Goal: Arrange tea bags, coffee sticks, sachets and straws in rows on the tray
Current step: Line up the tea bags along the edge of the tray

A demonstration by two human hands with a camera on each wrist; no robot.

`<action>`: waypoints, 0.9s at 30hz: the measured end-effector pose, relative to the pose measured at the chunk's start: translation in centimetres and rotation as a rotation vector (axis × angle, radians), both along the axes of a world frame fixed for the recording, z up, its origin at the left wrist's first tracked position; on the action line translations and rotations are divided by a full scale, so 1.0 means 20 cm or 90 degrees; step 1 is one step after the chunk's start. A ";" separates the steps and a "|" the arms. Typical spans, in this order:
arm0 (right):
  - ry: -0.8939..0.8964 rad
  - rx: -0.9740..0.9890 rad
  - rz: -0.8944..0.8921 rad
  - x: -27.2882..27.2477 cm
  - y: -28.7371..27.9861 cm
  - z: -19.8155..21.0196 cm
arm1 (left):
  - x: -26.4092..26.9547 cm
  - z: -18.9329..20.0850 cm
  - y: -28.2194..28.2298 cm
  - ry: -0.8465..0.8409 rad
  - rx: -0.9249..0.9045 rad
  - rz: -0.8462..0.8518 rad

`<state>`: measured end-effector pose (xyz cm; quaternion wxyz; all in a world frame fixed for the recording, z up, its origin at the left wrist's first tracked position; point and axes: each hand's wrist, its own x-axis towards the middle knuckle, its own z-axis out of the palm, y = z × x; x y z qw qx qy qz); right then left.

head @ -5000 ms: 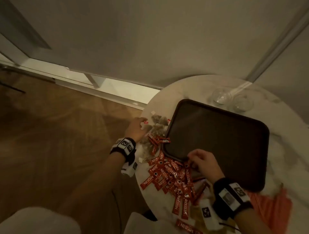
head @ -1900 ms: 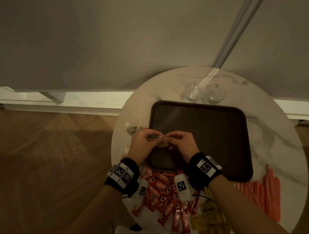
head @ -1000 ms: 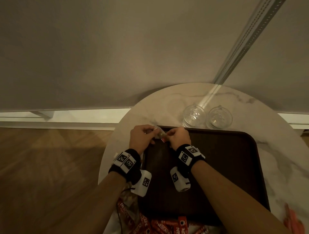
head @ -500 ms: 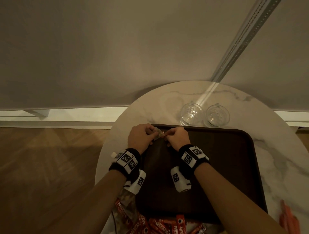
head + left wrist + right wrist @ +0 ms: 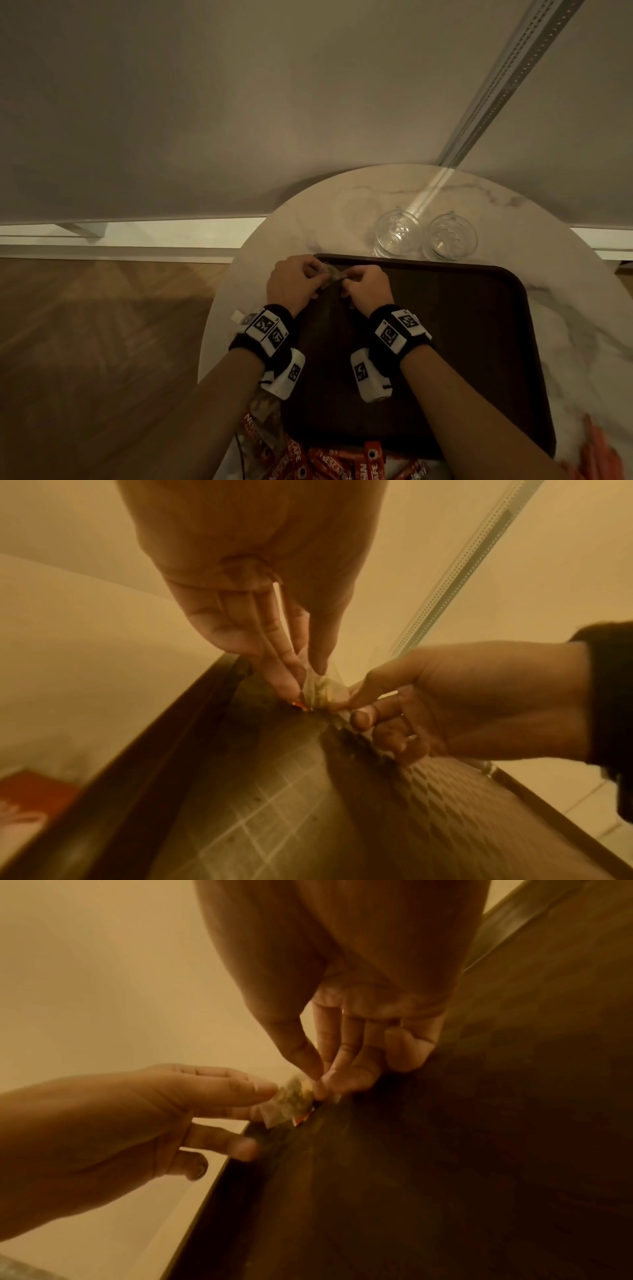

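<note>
A dark brown tray [image 5: 462,342] lies on a round marble table [image 5: 308,212]. At the tray's far left corner both hands meet over one small translucent tea bag [image 5: 330,274] with a red tag. My left hand [image 5: 296,284] pinches the tea bag [image 5: 320,689] between thumb and fingers. My right hand [image 5: 364,286] pinches the same tea bag [image 5: 293,1096] from the other side, low over the tray floor [image 5: 445,1150]. Red coffee sticks [image 5: 329,462] are heaped at the tray's near edge.
Two clear glasses [image 5: 397,233] [image 5: 450,236] stand just beyond the tray's far rim. Orange straws [image 5: 596,452] lie at the table's near right. More tea bags [image 5: 263,407] sit under my left forearm. A wall rises behind the table; wooden floor [image 5: 102,342] lies left.
Both hands carried the tea bag from the tray's near left part to its far left corner, and in the last half second they barely moved.
</note>
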<state>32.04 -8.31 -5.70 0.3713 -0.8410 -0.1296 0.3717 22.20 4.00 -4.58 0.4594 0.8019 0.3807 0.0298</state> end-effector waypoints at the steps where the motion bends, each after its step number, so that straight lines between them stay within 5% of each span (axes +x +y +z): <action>1: -0.017 -0.015 -0.007 0.01 -0.01 0.00 | 0.00 -0.01 -0.01 0.017 0.014 -0.014; 12: -0.137 -0.055 0.060 -0.05 -0.03 0.00 | -0.04 0.04 -0.01 0.104 0.158 -0.145; 21: -0.017 0.044 -0.001 -0.13 -0.16 0.08 | -0.48 0.21 0.23 -0.033 0.041 0.103; 27: 0.074 0.096 0.019 -0.25 -0.23 0.20 | -0.82 0.13 0.28 0.147 0.088 -0.044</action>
